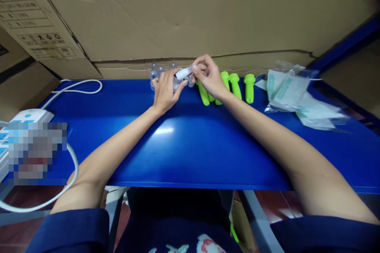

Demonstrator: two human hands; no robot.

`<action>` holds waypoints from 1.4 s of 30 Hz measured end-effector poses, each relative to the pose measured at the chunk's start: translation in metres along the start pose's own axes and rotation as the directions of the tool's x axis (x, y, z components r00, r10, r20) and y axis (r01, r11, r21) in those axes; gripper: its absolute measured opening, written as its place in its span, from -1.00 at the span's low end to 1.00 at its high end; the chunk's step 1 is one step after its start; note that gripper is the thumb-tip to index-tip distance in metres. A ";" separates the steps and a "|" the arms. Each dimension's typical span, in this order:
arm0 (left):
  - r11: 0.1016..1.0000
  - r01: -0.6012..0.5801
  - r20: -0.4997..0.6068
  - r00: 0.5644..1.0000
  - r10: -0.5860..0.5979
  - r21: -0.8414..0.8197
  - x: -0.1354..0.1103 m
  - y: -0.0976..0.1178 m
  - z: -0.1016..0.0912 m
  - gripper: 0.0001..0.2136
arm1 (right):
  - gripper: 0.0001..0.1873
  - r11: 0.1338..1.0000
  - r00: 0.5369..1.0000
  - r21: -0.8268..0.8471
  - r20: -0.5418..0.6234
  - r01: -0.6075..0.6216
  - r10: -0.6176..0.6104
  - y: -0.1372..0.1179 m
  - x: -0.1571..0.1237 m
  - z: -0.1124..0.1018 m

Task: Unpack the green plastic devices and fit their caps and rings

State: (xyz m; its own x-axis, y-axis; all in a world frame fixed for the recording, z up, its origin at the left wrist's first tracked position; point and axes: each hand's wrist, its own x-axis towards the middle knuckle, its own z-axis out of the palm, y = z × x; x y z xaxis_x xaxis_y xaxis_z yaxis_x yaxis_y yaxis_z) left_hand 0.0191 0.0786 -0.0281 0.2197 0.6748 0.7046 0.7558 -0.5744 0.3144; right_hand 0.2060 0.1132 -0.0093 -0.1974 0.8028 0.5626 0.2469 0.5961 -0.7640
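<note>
At the back of the table, my right hand (pixel 209 77) pinches a small white cylinder (pixel 184 72) by its clear end, between thumb and fingertips. The cylinder is tilted, its other end close to my left fingertips. My left hand (pixel 165 91) curls over a clear plastic piece (pixel 177 83) with a bit of red by the thumb; its exact kind is hidden by my fingers. Several clear plastic bottles (pixel 153 75) with domed tops stand just behind and left of that hand. Beside my right wrist are several bright green handle-shaped plastic parts (pixel 249 88), some partly covered by the forearm.
Clear bags with white-and-green packets (pixel 289 89) lie at the right of the blue table (pixel 178 146). A white power strip (pixel 29 120) and its looping cable (pixel 75 162) sit at the left. A tall cardboard sheet (pixel 192 16) walls off the back.
</note>
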 end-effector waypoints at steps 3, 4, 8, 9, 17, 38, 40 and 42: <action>1.000 0.005 -0.005 1.000 -0.005 0.017 0.001 -0.004 0.001 -0.35 | -0.34 0.997 0.999 0.068 0.032 -0.020 0.018 -0.009 -0.003 0.006; 1.000 0.003 0.000 1.000 -0.003 0.022 0.001 -0.006 0.001 -0.36 | -0.34 0.996 0.999 0.085 0.046 -0.018 0.014 -0.012 -0.004 0.007; 1.000 -0.026 0.038 0.999 0.025 0.018 0.001 -0.009 0.004 -0.35 | -0.33 0.995 0.995 0.098 0.092 0.026 -0.035 -0.021 -0.005 0.007; 0.999 -0.039 0.046 0.998 0.038 0.006 0.001 -0.010 0.005 -0.35 | -0.33 0.996 0.994 0.082 0.102 0.035 -0.043 -0.022 -0.005 0.006; 0.987 -0.089 0.047 0.994 0.096 -0.131 0.004 -0.017 0.009 -0.38 | -0.48 0.985 0.989 -0.142 0.094 -0.100 0.114 -0.034 -0.007 0.002; 0.950 -0.054 -0.180 0.984 -0.003 -0.308 0.028 -0.003 -0.019 -0.50 | -0.80 0.816 0.982 -0.547 -0.134 -0.188 0.137 0.006 0.004 -0.025; 0.933 -0.019 -0.189 0.981 -0.053 -0.360 0.028 -0.004 -0.017 -0.51 | -0.79 0.765 0.979 -0.611 -0.120 -0.203 0.164 0.016 0.001 -0.024; 0.910 0.016 -0.180 0.979 -0.099 -0.414 0.026 -0.007 -0.015 -0.53 | -0.71 0.735 0.977 -0.645 -0.101 -0.206 0.185 0.025 -0.002 -0.022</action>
State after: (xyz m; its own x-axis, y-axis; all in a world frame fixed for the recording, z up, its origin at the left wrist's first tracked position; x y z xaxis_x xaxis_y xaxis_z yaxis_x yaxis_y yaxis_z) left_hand 0.0105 0.0936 -0.0026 0.0290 0.6342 0.7726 0.4358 -0.7037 0.5612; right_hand 0.2340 0.1268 -0.0229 -0.0511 0.8962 0.4407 0.8346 0.2806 -0.4740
